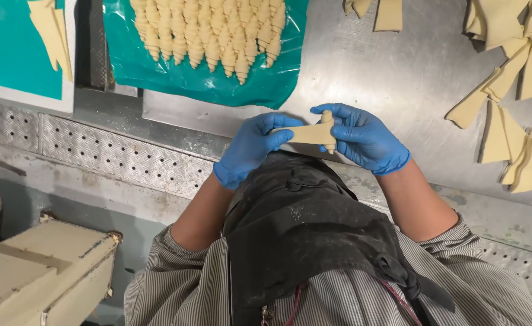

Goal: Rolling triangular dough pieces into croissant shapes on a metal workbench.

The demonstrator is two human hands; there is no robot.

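Both hands, in blue gloves, grip one dough triangle (305, 134) between them, just above the near edge of the steel tabletop (392, 84). The left hand (251, 148) pinches the narrow tip; the right hand (359, 137) closes its fingers around the wide end, which is curling into a roll. The dough looks soft, light and stretchy, likely to tear or thin if pulled hard, so a gentle hold at both ends suits it. Beyond the hands lie rolled croissants (208, 30) on a green sheet (157, 75); to the right, flat cut triangles (507, 90).
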